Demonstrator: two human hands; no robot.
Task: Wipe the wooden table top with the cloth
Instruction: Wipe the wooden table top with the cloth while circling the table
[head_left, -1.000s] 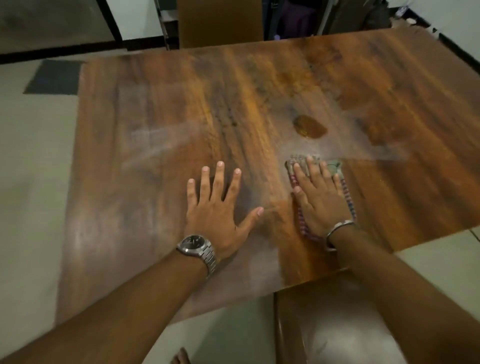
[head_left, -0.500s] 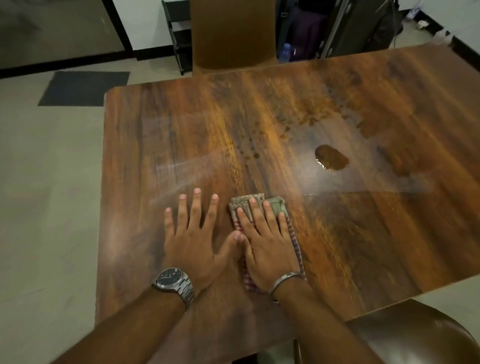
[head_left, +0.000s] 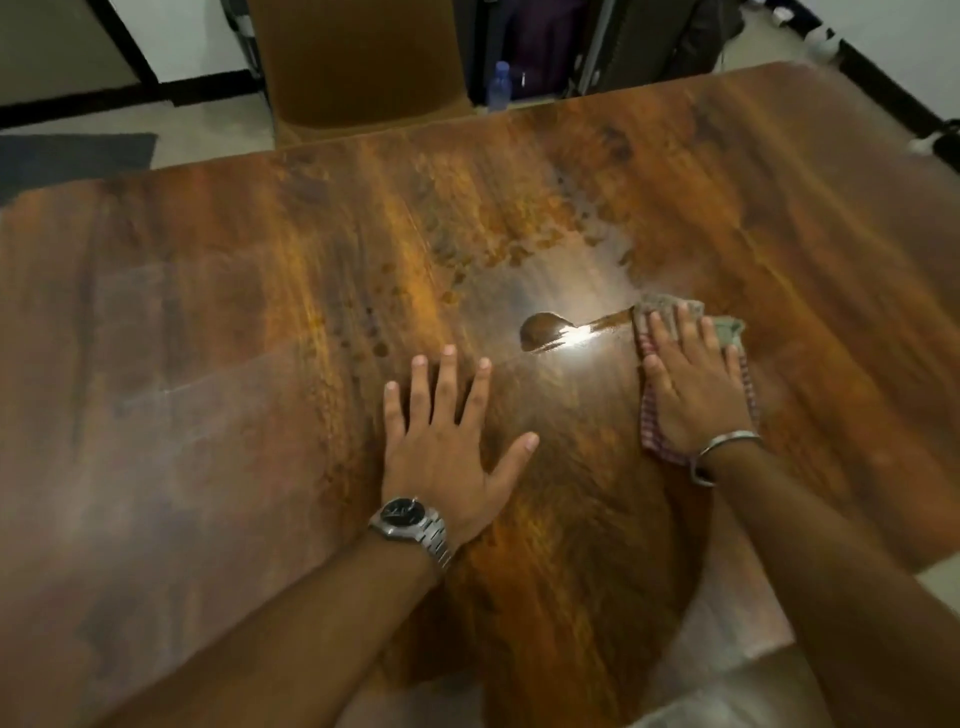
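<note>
Nearest the camera, two bare forearms reached forward over the wooden table top (head_left: 208, 364), whose dark, streaky grain filled most of the view. The left hand (head_left: 447, 447) lay flat on the wood with its fingers spread and the thumb splayed out toward the right, gripping nothing. A metal wristwatch (head_left: 410, 522) with a dark dial sat on that wrist.

To the right and a little farther out, the right hand (head_left: 691, 384) pressed palm-down on the cloth (head_left: 727, 332), fingers extended and only slightly parted. The hand covered most of the cloth; a red-and-white checked edge showed along the hand's left side and by the wrist, while a greyish-green part stuck out past the fingertips. A thin metal bangle (head_left: 727, 452) circled the right wrist. The two hands were well apart.

Just left of the cloth's far corner, a small dark puddle (head_left: 543, 330) lay on the wood, with a bright glare running from it toward the cloth. Beyond that, a scatter of darker blotches (head_left: 519, 249) marked the surface; the frame was motion-blurred there, so they may have been droplets or simply grain.

Past the far edge stood a brown chair back (head_left: 358, 62), and beside it a bottle with a blue cap (head_left: 500, 85). A dark mat (head_left: 72, 156) lay on the pale floor at far left.
</note>
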